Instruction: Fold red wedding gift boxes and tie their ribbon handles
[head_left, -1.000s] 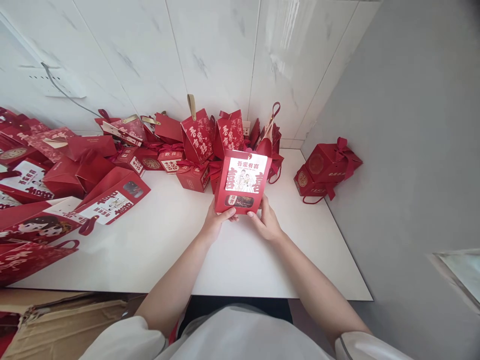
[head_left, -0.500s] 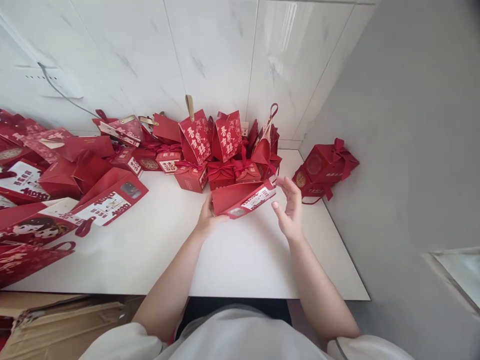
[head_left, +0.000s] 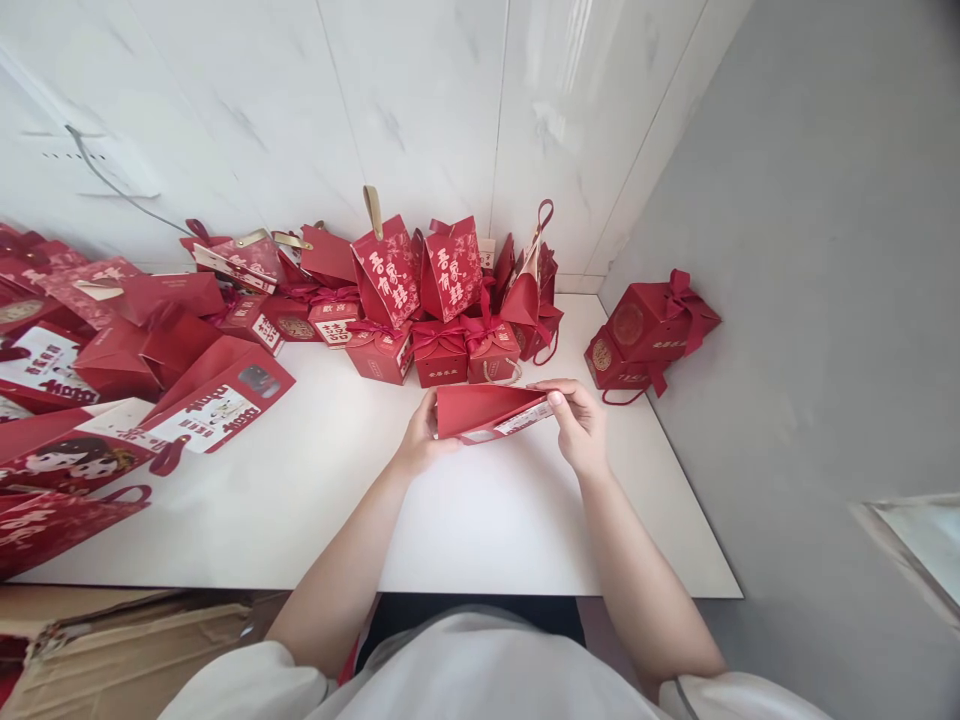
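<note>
Between my hands, a little above the table, I hold a red paper gift box [head_left: 480,410] with a white label and a small clear window on its near side. My left hand [head_left: 421,438] grips its left end, the thumb along the lower edge. At the opposite end my right hand [head_left: 579,425] pinches the box's narrow tip between thumb and fingers. A thin cord handle [head_left: 504,374] shows behind its upper edge; I cannot tell which box it belongs to. Just beyond stands a row of red boxes tied with ribbons [head_left: 441,355].
Red gift boxes [head_left: 202,400] are heaped along the left of the white table [head_left: 480,530]. Two stacked boxes [head_left: 649,325] stand at the right by the grey wall. A tiled wall [head_left: 420,110] rises behind, and a cardboard carton [head_left: 127,660] sits below the table's left edge.
My right hand has closed on the right end of the gift box, where it was open beside it before. The box has come slightly nearer and lies more level.
</note>
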